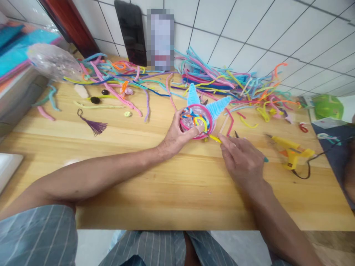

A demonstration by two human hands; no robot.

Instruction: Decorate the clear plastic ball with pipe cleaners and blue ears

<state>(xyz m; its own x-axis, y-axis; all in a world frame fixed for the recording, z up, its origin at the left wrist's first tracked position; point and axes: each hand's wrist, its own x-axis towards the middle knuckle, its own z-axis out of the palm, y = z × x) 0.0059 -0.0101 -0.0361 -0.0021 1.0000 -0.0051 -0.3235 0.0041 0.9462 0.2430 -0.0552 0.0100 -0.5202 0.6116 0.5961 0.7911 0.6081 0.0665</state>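
Observation:
My left hand (177, 136) grips a round craft piece (210, 117) with a bright pink rim, its thumb pressed over the front. Two light blue pointed pieces (219, 107) stick up from the rim like ears. Blue, orange and yellow strands show inside the ring. My right hand (242, 160) pinches a yellow pipe cleaner (215, 139) that runs to the lower right of the rim. A dark pointed tip and a teal end also show at this hand, seemingly one tool mostly hidden in the palm.
A yellow glue gun (292, 150) with a black cord lies at the right. Loose coloured pipe cleaners (199, 74) line the tiled wall. A dark phone (131, 33) leans there beside a blurred-out screen. A purple tassel (95, 125) and a plastic bag (54, 62) are at left.

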